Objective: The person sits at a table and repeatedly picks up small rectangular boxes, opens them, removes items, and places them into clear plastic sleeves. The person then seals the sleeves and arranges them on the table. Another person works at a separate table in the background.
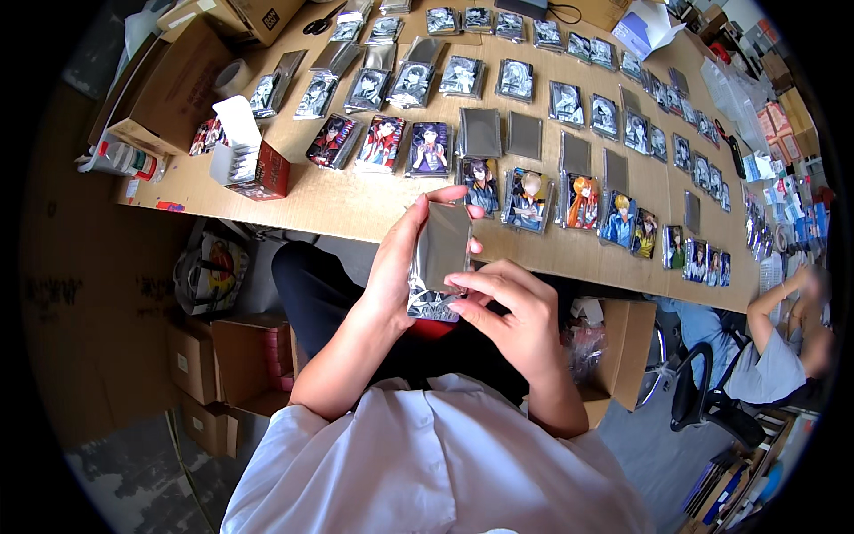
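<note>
Above my lap, in front of the table's near edge, my left hand (391, 271) cradles a stack of cards (439, 254). Its fingers wrap round the far and right edges. A plain grey, shiny face covers most of the stack's top, and a black-and-white printed strip shows at the lower end. My right hand (514, 307) pinches the lower right corner of the stack between thumb and fingers. Just beyond the hands lie stacks of colour character cards (531, 198) in clear wrapping.
Rows of black-and-white card stacks (463, 76) and plain grey ones (480, 133) cover the wooden table (329, 209). A small red box (267, 173) stands open at left near a tape roll (233, 78). Scissors (325, 20) lie far left. Another person (769, 356) sits at right.
</note>
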Demonstrator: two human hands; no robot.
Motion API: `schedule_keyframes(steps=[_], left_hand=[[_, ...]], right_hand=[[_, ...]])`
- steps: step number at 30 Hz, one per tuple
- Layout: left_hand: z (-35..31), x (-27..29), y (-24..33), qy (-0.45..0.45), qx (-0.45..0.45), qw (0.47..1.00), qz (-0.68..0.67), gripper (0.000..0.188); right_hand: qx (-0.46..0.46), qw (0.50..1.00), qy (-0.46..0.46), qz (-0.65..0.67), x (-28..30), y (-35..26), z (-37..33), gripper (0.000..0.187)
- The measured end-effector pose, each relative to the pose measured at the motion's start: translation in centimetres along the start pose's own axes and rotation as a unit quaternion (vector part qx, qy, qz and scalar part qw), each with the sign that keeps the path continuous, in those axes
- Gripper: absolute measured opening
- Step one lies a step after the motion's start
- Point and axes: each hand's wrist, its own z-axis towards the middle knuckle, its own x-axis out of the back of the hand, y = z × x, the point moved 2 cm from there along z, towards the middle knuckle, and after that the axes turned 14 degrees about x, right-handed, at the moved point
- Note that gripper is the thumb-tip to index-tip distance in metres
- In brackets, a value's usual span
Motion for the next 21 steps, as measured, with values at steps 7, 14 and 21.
schedule_keyframes(steps=[7, 14, 21], left_hand=[[0.5, -0.4, -0.1, -0.003, -0.004, 1.000, 0.017, 0.050], [1.2, -0.8, 0.0, 0.028, -0.007, 0.999, 0.031, 0.049], [3.2, -2.0, 0.4, -0.010, -0.003, 0.998, 0.069, 0.056]], right_hand=[[0.051, 0.997, 0.019, -0.052, 0.7, 0.7, 0.4, 0.023], [-0.047, 0.995, 0.062, 0.067, 0.3, 0.9, -0.5, 0.018], [-0.144, 0.949, 0.099, 0.262, 1.1, 1.2, -1.2, 0.031]])
